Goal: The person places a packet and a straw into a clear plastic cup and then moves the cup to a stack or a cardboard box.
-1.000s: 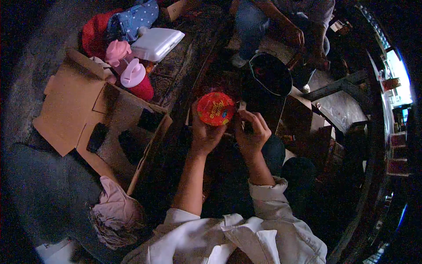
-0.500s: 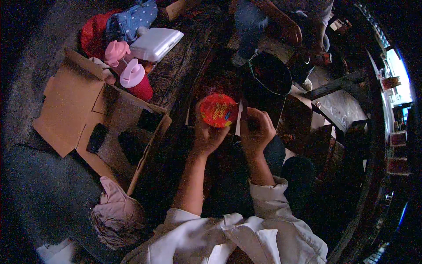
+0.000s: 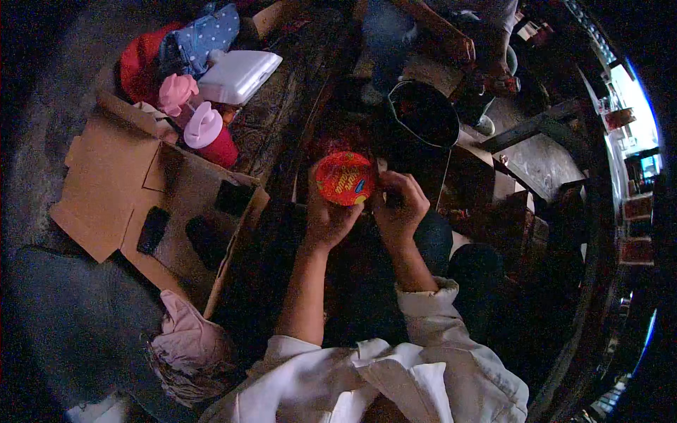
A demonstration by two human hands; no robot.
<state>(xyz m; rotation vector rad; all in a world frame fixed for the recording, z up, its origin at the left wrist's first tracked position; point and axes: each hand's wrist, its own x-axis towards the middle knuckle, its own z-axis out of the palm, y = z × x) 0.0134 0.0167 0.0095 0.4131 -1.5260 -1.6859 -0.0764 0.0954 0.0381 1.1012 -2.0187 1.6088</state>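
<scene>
A round container with a red-orange lid (image 3: 345, 178), printed in yellow with a small blue patch, sits in my left hand (image 3: 330, 224). Those fingers wrap its near and left sides, and the lid faces up toward me. Beside its right edge is my right hand (image 3: 400, 204), fingers curled and pinched together. Whatever they grip is too dark and small to make out. The container's lower part is hidden beneath the lid and my hand.
On the left, an opened cardboard box (image 3: 106, 187) holds dark objects. Behind it are a pink-lidded red bottle (image 3: 215, 148), another pink-topped bottle (image 3: 178, 95) and a silvery-white case (image 3: 241, 76). A black bucket (image 3: 423, 116) stands ahead, near another person's arm (image 3: 451, 41).
The container and both my hands have shifted slightly left in the view, along with the surroundings. The pale strip beside my right fingers shows less now.
</scene>
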